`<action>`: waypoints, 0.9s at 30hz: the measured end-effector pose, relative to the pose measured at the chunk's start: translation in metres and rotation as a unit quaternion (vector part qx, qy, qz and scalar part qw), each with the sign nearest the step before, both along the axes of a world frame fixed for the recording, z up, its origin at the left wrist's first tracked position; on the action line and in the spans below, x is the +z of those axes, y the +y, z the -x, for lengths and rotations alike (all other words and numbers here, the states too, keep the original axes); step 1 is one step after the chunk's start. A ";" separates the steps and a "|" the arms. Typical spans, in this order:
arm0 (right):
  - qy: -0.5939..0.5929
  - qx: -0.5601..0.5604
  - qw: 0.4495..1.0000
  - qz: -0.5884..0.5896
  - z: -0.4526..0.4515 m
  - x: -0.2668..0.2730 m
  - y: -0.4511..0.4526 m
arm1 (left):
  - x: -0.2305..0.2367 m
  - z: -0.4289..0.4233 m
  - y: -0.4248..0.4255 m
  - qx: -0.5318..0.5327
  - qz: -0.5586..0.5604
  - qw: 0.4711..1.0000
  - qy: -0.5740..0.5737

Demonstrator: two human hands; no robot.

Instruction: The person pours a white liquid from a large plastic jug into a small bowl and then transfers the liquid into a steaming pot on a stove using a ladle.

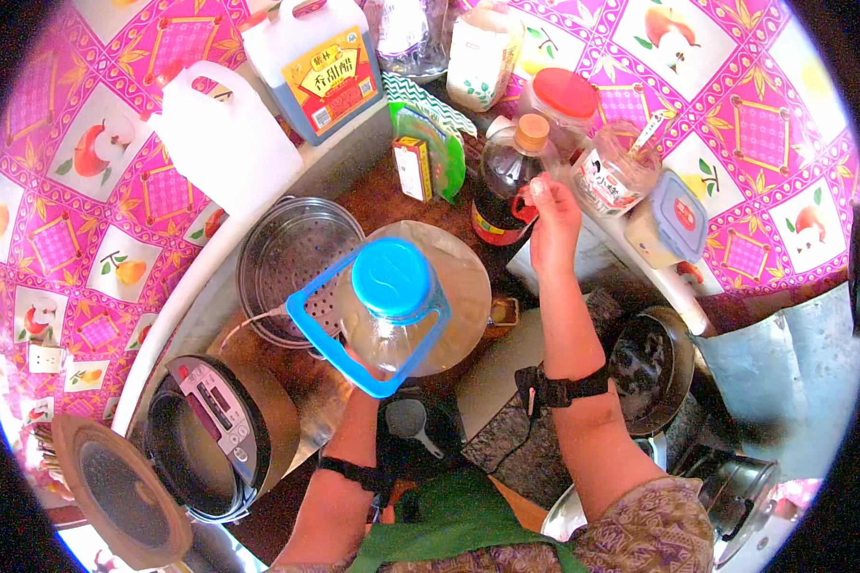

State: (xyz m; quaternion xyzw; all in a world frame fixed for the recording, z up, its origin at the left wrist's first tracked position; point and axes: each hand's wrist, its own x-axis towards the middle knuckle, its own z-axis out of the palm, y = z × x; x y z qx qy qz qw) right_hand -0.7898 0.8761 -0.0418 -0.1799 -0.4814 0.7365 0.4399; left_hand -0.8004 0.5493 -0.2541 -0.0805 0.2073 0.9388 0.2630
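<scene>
A large clear jug [459, 286] with a blue screw lid [391, 278] and a blue handle [369, 383] stands before me, some pale liquid or matter showing through its wall. My left hand [364, 364] reaches in beneath the handle, against the jug's side; its fingers are mostly hidden. Farther off, my right hand [555, 218] is raised with bunched fingertips beside a dark sauce bottle [505, 175] with an orange cap. A red looped piece [523, 208] shows at those fingers; whether it is held or belongs to the bottle is unclear.
Left are a steamer tray [304, 258] and a rice cooker [258, 408] with its lid [125, 490] raised. Right sits a wok [648, 365]. Vinegar [322, 79], a white jug [222, 143], a jar [609, 172] and a lidded tub [666, 218] line the ledge. A small ladle [406, 419] lies near.
</scene>
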 end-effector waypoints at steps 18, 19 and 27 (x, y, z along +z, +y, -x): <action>-0.498 0.220 0.838 0.043 -0.081 -0.059 -0.055 | 0.088 -0.037 0.029 -0.036 0.646 0.585 0.489; -0.526 0.285 0.797 0.083 -0.080 -0.040 -0.079 | 0.103 -0.037 0.023 -0.028 0.632 0.604 0.484; -0.377 0.309 0.867 0.105 -0.084 -0.041 -0.095 | 0.107 -0.012 0.060 -0.082 0.395 0.827 0.391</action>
